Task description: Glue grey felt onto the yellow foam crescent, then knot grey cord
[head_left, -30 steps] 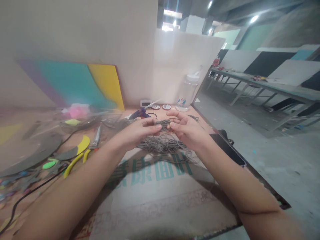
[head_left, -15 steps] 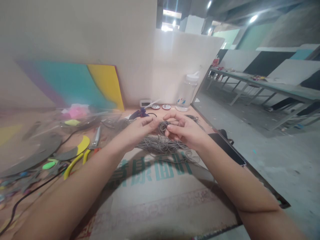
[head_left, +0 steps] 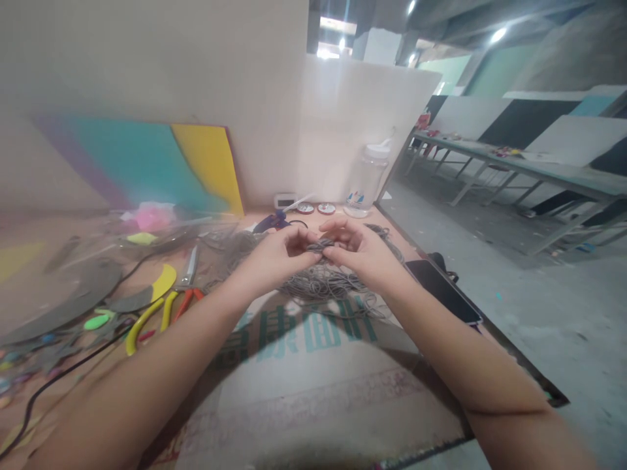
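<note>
Between my two hands is a small wound bundle of grey cord, held at the fingertips. My left hand pinches its left side with thumb and fingers. On the other side, my right hand grips the bundle the same way, its fingers curled behind. Just below and behind the hands lies a loose heap of the same grey cord, partly on a printed cardboard sheet. Some of the bundle is covered by my fingers.
Left of my arm lie yellow-handled pliers and orange-handled scissors among scattered small pieces. A clear bottle stands at the back right. A dark phone lies near the table's right edge. A coloured board leans on the back panel.
My left hand has moved slightly right and closed onto the cord bundle, which was earlier held mainly in the right hand. The bundle now looks flatter, turned between the fingertips.
</note>
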A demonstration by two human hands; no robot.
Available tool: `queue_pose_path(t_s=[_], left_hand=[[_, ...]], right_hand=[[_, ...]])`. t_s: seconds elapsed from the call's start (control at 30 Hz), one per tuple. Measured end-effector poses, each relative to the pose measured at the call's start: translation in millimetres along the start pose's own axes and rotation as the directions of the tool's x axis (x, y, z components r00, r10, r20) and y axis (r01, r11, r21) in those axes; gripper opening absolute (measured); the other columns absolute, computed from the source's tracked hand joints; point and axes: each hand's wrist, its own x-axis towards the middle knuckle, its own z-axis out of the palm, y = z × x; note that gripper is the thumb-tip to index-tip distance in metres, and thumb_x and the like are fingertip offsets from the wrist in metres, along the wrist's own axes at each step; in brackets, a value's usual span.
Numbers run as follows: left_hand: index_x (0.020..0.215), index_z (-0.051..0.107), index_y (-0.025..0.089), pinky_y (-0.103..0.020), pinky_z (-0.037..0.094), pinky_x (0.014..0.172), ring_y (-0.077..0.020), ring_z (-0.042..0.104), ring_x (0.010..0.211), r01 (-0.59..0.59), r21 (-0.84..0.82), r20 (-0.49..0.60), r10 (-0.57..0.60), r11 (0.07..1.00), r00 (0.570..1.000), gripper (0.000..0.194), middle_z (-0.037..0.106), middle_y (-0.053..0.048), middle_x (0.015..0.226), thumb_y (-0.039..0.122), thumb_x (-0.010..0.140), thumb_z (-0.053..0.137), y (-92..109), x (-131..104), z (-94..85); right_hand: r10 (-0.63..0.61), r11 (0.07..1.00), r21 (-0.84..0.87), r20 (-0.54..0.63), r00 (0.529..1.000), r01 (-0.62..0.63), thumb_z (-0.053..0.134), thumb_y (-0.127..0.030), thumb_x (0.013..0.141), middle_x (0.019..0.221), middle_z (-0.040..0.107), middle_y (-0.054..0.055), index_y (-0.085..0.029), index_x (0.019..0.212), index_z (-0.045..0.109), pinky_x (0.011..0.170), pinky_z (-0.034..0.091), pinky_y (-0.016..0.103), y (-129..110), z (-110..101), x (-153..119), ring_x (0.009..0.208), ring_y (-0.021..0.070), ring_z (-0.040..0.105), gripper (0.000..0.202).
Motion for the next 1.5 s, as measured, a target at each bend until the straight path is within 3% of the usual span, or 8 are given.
queue_pose_path(t_s=[0.13, 0.33, 0.5, 0.63, 0.93, 1.23, 1.37, 1.5], left_hand=[[0.104, 0.068, 0.019, -0.029, 0.05, 0.079, -0.0174, 0.066, 0.089, -0.043, 0.085, -0.019, 0.044, 0.995, 0.999, 0.026, 0.072, -0.005, 0.1, 0.025, 0.079, 0.064, 4.3, -1.1, -1.8], [0.081, 0.073, 0.018, -0.033, 0.047, 0.081, -0.0201, 0.064, 0.085, 0.007, 0.226, -0.009, -0.005, 0.974, 1.0, 0.019, 0.072, -0.002, 0.086, 0.025, 0.078, 0.056, 13.7, -2.6, -10.5], [0.078, 0.072, 0.019, -0.035, 0.048, 0.087, -0.0212, 0.065, 0.092, 0.102, -0.214, 0.172, -0.065, 0.971, 0.983, 0.016, 0.072, -0.004, 0.088, 0.02, 0.07, 0.057, 12.6, 1.0, -7.8], [0.08, 0.074, 0.018, -0.038, 0.045, 0.096, -0.0229, 0.065, 0.099, 0.149, -0.338, 0.343, -0.025, 0.929, 0.939, 0.016, 0.073, -0.008, 0.095, 0.024, 0.076, 0.059, 11.8, 1.8, -4.2], [0.084, 0.07, 0.017, -0.03, 0.04, 0.082, -0.0168, 0.058, 0.086, 0.106, -0.257, 0.139, -0.072, 0.961, 0.988, 0.022, 0.066, -0.002, 0.086, 0.037, 0.077, 0.075, -0.4, -1.5, -4.2], [0.088, 0.071, 0.016, -0.032, 0.043, 0.08, -0.0188, 0.058, 0.088, 0.112, -0.373, 0.192, -0.041, 0.921, 0.981, 0.018, 0.066, -0.005, 0.091, 0.031, 0.08, 0.068, 3.0, 3.3, -5.9], [0.094, 0.072, 0.018, -0.03, 0.044, 0.079, -0.0166, 0.058, 0.085, 0.063, -0.389, 0.177, 0.007, 0.919, 0.984, 0.018, 0.067, -0.005, 0.096, 0.03, 0.082, 0.068, 2.5, 1.6, -12.4], [0.101, 0.072, 0.019, -0.031, 0.044, 0.08, -0.0163, 0.058, 0.084, 0.073, -0.362, 0.231, 0.014, 0.929, 0.973, 0.022, 0.067, -0.005, 0.095, 0.033, 0.083, 0.069, -1.5, -0.6, -17.6]], right_hand=[[0.0, 0.999, 0.047, -0.036, 0.999, 0.001, 0.074, -0.022, 0.071, 0.085, 0.063, -0.001, -0.021, 0.096, 0.056, 0.058, 0.044, 0.024, 0.6, -1.6, 1.8, 0.066, 0.0089, 0.055, 0.031], [0.07, 0.96, 0.264, 0.092, 0.993, -0.092, 0.079, -0.031, 0.073, 0.071, 0.065, -0.003, -0.021, 0.097, 0.055, 0.055, 0.04, 0.023, 4.8, -1.9, 1.4, 0.056, 0.0073, 0.05, 0.035], [0.082, 0.955, 0.277, 0.11, 0.991, -0.109, 0.079, -0.03, 0.075, 0.069, 0.062, -0.005, -0.02, 0.099, 0.057, 0.055, 0.039, 0.021, 3.4, -2.6, -0.4, 0.054, 0.0056, 0.047, 0.034], [0.074, 0.979, 0.179, 0.135, 0.988, -0.098, 0.077, -0.034, 0.077, 0.075, 0.061, -0.003, -0.018, 0.101, 0.062, 0.055, 0.04, 0.021, -0.8, -4.5, -1.3, 0.06, 0.0065, 0.051, 0.032], [0.114, 0.971, -0.219, 0.073, 0.991, -0.096, 0.076, -0.031, 0.075, 0.076, 0.063, 0.0, -0.015, 0.08, 0.065, 0.06, 0.042, 0.024, -12.4, -13.7, -1.5, 0.066, 0.0091, 0.052, 0.02], [0.085, 0.933, 0.344, 0.067, 0.994, -0.103, 0.075, -0.043, 0.078, 0.076, 0.062, -0.001, -0.018, 0.086, 0.064, 0.056, 0.044, 0.024, 2.1, -6.2, 2.6, 0.054, 0.0059, 0.049, 0.029], [-0.017, 0.988, 0.154, -0.018, 1.0, 0.02, 0.067, -0.054, 0.084, 0.09, 0.065, 0.003, -0.017, 0.096, 0.066, 0.061, 0.049, 0.025, -4.3, -16.1, 1.7, 0.063, 0.008, 0.057, 0.039], [-0.085, 0.991, -0.096, 0.097, 0.992, 0.095, 0.068, -0.049, 0.085, 0.094, 0.067, 0.003, -0.018, 0.113, 0.064, 0.07, 0.053, 0.028, -18.8, -20.4, -3.9, 0.071, 0.0105, 0.061, 0.041]])
